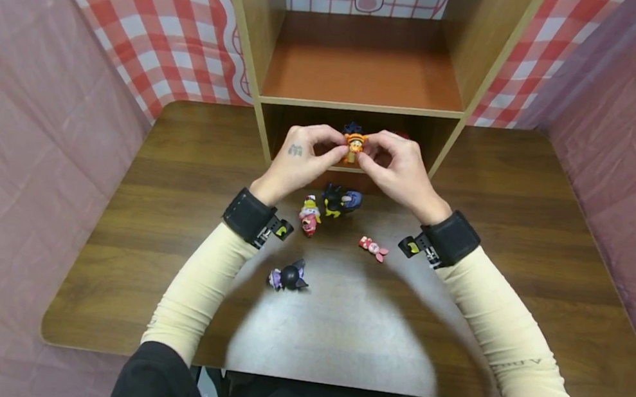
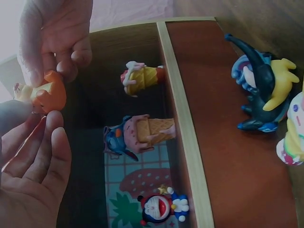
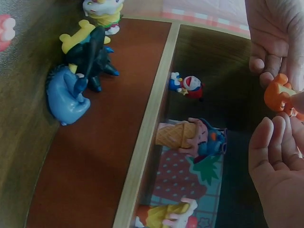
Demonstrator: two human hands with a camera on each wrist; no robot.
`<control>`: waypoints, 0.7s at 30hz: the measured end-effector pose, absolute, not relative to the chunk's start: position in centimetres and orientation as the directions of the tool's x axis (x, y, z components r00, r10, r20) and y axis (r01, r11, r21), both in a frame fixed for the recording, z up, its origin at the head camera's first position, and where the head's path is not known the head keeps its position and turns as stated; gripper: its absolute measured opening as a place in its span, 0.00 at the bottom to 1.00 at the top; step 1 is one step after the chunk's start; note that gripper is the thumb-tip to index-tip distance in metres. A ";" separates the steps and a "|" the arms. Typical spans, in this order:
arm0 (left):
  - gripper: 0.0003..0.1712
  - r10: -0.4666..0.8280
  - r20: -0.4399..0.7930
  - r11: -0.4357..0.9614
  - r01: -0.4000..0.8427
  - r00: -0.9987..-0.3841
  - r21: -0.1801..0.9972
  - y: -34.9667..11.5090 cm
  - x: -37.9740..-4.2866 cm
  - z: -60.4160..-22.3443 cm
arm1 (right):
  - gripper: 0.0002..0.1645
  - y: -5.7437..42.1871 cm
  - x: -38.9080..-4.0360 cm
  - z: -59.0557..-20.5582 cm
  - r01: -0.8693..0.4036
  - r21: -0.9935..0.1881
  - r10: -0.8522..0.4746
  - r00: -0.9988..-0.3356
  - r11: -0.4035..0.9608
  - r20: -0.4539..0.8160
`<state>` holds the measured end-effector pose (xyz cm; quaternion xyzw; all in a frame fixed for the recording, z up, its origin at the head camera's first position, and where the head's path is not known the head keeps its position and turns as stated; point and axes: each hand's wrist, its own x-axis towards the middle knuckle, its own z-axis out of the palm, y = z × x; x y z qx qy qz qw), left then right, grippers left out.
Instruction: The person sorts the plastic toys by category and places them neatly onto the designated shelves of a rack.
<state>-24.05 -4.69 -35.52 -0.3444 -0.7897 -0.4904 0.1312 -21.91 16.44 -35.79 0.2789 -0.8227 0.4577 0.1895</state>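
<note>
Both hands meet in front of the lower shelf compartment, at an orange tiger figurine (image 1: 355, 143) with a pale belly. My left hand (image 1: 301, 160) pinches it between thumb and fingers from the left. On the opposite side, my right hand (image 1: 399, 170) pinches the same figurine. In the left wrist view the tiger figurine (image 2: 51, 95) is partly covered by fingers. Below it in the compartment stand an ice-cream-cone figurine with a blue character (image 2: 142, 134), a yellow cone figurine (image 2: 142, 80) and a small red, white and blue figurine (image 2: 164, 205).
On the table in front of the wooden shelf (image 1: 362, 107) lie a black, blue and yellow figurine (image 1: 336, 200), a pink and yellow one (image 1: 309, 216), a small pink one (image 1: 373, 248) and a black and purple one (image 1: 289, 277). The upper compartment (image 1: 366, 68) has an orange-brown floor.
</note>
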 end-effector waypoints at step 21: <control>0.07 0.437 0.550 0.326 0.695 -0.712 0.640 -4.6 -24.5 -33.3 | 0.04 16.3 -22.2 -33.7 -0.614 -0.667 -0.264 -0.787 0.422 0.557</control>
